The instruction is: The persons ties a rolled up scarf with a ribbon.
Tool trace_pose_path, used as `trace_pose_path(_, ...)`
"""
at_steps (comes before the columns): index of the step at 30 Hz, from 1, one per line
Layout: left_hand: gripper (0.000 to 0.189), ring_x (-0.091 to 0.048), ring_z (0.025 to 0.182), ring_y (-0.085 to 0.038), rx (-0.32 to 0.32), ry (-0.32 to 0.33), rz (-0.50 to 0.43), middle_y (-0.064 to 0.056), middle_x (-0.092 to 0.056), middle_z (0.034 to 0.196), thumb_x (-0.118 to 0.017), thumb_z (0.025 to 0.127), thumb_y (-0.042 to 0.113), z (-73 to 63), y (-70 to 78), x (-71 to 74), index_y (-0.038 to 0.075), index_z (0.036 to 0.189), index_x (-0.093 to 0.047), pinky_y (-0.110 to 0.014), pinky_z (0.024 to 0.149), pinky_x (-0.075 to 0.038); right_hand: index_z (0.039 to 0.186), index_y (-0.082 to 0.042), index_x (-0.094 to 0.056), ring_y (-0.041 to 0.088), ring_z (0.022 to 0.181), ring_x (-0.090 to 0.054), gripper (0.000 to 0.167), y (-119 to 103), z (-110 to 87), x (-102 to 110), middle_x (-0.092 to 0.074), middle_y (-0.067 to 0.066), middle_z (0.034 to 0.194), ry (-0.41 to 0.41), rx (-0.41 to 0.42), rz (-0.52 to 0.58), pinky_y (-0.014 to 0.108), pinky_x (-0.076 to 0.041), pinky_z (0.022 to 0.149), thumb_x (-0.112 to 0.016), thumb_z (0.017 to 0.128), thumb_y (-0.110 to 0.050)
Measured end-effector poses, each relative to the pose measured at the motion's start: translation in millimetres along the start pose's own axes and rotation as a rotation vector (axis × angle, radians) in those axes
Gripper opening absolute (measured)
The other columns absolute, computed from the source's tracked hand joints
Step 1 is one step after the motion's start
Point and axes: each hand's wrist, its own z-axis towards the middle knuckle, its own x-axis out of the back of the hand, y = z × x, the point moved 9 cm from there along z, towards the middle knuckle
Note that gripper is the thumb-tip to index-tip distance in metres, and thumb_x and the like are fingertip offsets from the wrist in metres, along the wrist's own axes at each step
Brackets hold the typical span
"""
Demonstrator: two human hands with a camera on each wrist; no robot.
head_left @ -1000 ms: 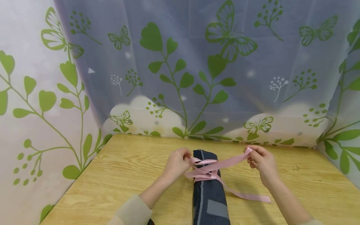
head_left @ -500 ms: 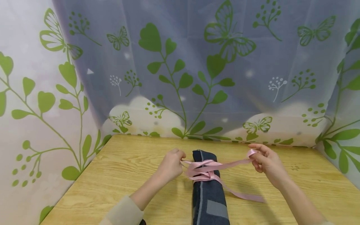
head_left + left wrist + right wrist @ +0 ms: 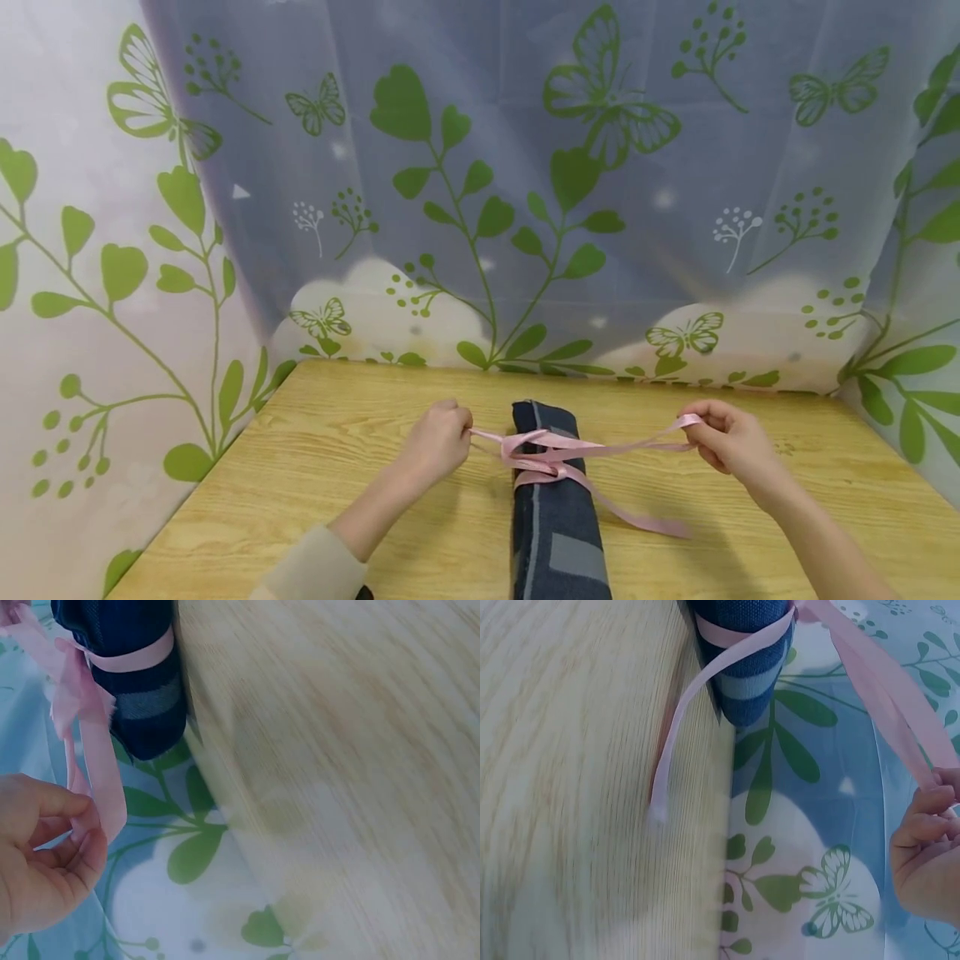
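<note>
A rolled dark blue cloth (image 3: 558,525) with grey patches lies lengthwise on the table, a pink ribbon (image 3: 555,450) wrapped and looped over its far part. To the left of the roll, my left hand (image 3: 438,437) pinches one loop of the ribbon, pulled out sideways. On the other side my right hand (image 3: 731,442) pinches a second loop between thumb and fingers. Both loops stretch away from a knot on top of the roll. One loose ribbon tail (image 3: 664,765) hangs down the right side onto the table, as the right wrist view shows.
The wooden table (image 3: 300,467) has a light yellow grain. Behind it and to the sides hangs a blue-and-white curtain (image 3: 480,208) printed with green leaves and butterflies. A small dark object (image 3: 364,592) shows at the bottom edge beside the left sleeve.
My hands have moved farther apart, the left one leftward and the right one rightward and slightly down. The ribbon loops are drawn tighter, and the loose tail has shortened toward the roll.
</note>
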Motion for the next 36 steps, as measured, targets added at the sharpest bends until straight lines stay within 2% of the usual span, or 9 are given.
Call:
trace_pose_path(4,0.005,-0.051,0.061,-0.014,0.011,0.006,-0.003,-0.005,-0.053,0.069,-0.065,0.074,-0.006,-2.2,-7.2,2.0,-0.001,0.075,-0.067,-0.018,0.051,-0.044,0.105,-0.006,-0.052,0.008,0.048,-0.038,0.01,2.0,-1.9,9.0,-0.06,-0.003,0.08,0.006,0.023,0.068,0.033,-0.02,0.043,-0.049,0.096,-0.01)
trace_pose_path(9,0.007,-0.051,0.061,-0.014,0.043,-0.012,0.031,-0.004,-0.054,0.07,-0.064,0.073,-0.006,-3.4,-15.4,2.2,0.0,0.075,-0.066,-0.019,0.049,-0.043,0.099,-0.014,-0.058,0.007,0.051,-0.041,0.01,5.4,-4.1,20.4,-0.057,-0.003,0.08,0.024,0.045,0.2,0.034,-0.018,0.047,-0.049,0.097,-0.012)
trace_pose_path(14,0.013,-0.054,0.06,-0.015,0.086,-0.037,0.073,-0.004,-0.058,0.07,-0.058,0.069,-0.009,-3.9,-23.9,3.0,0.002,0.076,-0.064,-0.021,0.046,-0.042,0.093,-0.017,-0.061,0.008,0.055,-0.044,0.013,12.3,-6.7,30.7,-0.056,-0.002,0.078,0.051,0.017,0.275,0.025,-0.03,0.045,-0.049,0.097,-0.015)
trace_pose_path(19,0.013,-0.048,0.051,-0.012,0.147,-0.063,0.031,-0.003,-0.057,0.067,-0.058,0.071,-0.008,-6.5,-33.8,5.2,0.001,0.079,-0.061,-0.02,0.041,-0.037,0.092,-0.017,-0.061,0.009,0.057,-0.046,0.016,16.8,-10.0,40.2,-0.056,-0.002,0.076,0.063,-0.002,0.293,0.023,-0.037,0.048,-0.047,0.098,-0.016)
trace_pose_path(22,0.011,-0.047,0.051,-0.011,0.156,-0.062,0.025,-0.004,-0.057,0.067,-0.06,0.073,-0.007,-7.8,-37.7,8.0,0.001,0.081,-0.061,-0.02,0.041,-0.037,0.09,-0.017,-0.062,0.01,0.059,-0.048,0.018,19.8,-11.3,45.9,-0.056,-0.001,0.076,0.074,-0.023,0.293,0.023,-0.041,0.05,-0.046,0.098,-0.016)
trace_pose_path(25,0.009,-0.05,0.052,-0.013,0.148,-0.047,0.044,-0.004,-0.059,0.068,-0.062,0.074,-0.004,-8.9,-40.1,12.3,0.002,0.08,-0.063,-0.021,0.042,-0.038,0.09,-0.017,-0.063,0.011,0.06,-0.05,0.019,22.9,-12.8,51.0,-0.056,-0.001,0.076,0.089,-0.05,0.254,0.024,-0.044,0.053,-0.045,0.098,-0.017)
trace_pose_path(29,0.008,-0.054,0.055,-0.015,0.141,-0.023,0.084,-0.004,-0.06,0.068,-0.062,0.074,-0.002,-10.5,-44.0,18.4,0.003,0.079,-0.065,-0.023,0.045,-0.041,0.092,-0.016,-0.063,0.013,0.061,-0.051,0.021,23.9,-15.2,56.9,-0.056,0.0,0.077,0.098,-0.05,0.128,0.026,-0.046,0.054,-0.043,0.099,-0.019)
trace_pose_path(33,0.01,-0.049,0.053,-0.014,0.192,-0.04,0.073,-0.003,-0.06,0.069,-0.06,0.073,-0.003,-12.7,-54.8,20.9,0.004,0.079,-0.066,-0.024,0.044,-0.038,0.093,-0.011,-0.061,0.014,0.061,-0.051,0.021,17.2,-18.0,59.7,-0.056,0.002,0.076,0.106,0.022,0.017,0.028,-0.044,0.052,-0.042,0.099,-0.017)
trace_pose_path(36,0.01,-0.044,0.051,-0.013,0.239,-0.063,0.03,-0.002,-0.058,0.066,-0.059,0.074,-0.003,-14.6,-64.2,22.3,0.004,0.079,-0.066,-0.024,0.043,-0.035,0.091,-0.008,-0.06,0.014,0.058,-0.05,0.022,8.5,-21.0,58.9,-0.054,0.004,0.074,0.1,0.104,-0.014,0.029,-0.043,0.05,-0.041,0.1,-0.015)
